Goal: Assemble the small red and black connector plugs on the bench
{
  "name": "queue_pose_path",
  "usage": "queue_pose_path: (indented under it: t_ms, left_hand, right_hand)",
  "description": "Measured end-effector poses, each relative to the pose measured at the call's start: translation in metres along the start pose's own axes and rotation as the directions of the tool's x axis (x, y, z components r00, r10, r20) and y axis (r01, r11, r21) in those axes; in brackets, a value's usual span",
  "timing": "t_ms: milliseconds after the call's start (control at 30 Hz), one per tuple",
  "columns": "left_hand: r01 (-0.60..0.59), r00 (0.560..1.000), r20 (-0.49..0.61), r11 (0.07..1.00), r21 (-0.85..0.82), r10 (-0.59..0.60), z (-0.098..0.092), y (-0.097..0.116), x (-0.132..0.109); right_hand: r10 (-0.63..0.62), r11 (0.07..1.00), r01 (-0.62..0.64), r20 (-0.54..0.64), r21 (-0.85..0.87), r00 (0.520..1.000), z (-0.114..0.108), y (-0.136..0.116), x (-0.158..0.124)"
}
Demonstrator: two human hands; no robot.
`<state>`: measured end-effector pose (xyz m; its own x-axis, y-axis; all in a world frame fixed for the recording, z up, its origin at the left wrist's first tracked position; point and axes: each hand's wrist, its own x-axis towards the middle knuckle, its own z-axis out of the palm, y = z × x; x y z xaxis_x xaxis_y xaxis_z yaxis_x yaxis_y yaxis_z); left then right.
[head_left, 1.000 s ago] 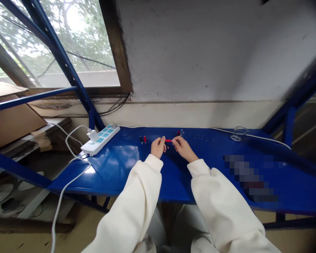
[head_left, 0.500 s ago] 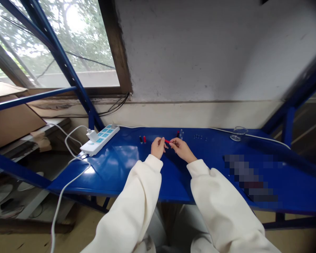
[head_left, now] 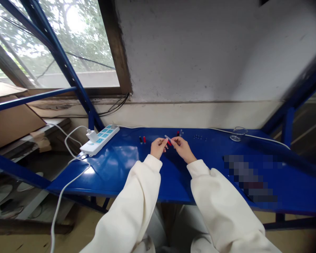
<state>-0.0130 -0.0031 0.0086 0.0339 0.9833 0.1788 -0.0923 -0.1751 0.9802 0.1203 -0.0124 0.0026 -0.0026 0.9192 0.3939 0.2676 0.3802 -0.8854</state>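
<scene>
Blue worktop is extending beneath two white sleeves. Left hand is gripping a red tube between closed fingers; right hand is pinching a slender clear piece. Both items are crossing in the gap between the hands, above the worktop. One second earlier, the red tube was lying level between the fingertips; now it is slanting below the clear piece. Beyond, black and red tubes are standing side by side.
</scene>
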Motion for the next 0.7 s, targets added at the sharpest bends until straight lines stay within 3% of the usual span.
queue_pose_path:
  t_ms: [133,300,500,600,700]
  left_hand:
    - [-0.036,0.999,0.025,0.999,-0.013,0.036,0.000,0.000,0.000]
    - [-0.075,0.994,0.083,0.997,-0.007,0.075,-0.002,-0.002,0.000]
    - [-0.027,0.995,0.094,1.000,0.014,0.026,-0.002,-0.004,0.001]
    - [0.015,0.999,0.031,0.999,0.040,-0.016,-0.002,-0.005,0.002]
    - [-0.015,0.999,-0.034,0.988,0.151,0.021,-0.003,-0.007,0.001]
  right_hand:
    - [0.036,0.998,-0.041,0.133,0.037,0.991,0.005,-0.002,-0.003]
    - [-0.038,0.999,0.040,0.130,-0.012,0.991,0.006,0.000,-0.003]
    - [-0.061,0.989,0.088,0.213,-0.121,0.975,0.005,-0.003,-0.004]
    - [-0.027,0.952,0.074,0.158,-0.298,0.987,-0.001,0.000,-0.002]
    - [0.081,0.838,-0.053,0.026,-0.543,0.996,-0.011,0.007,0.004]
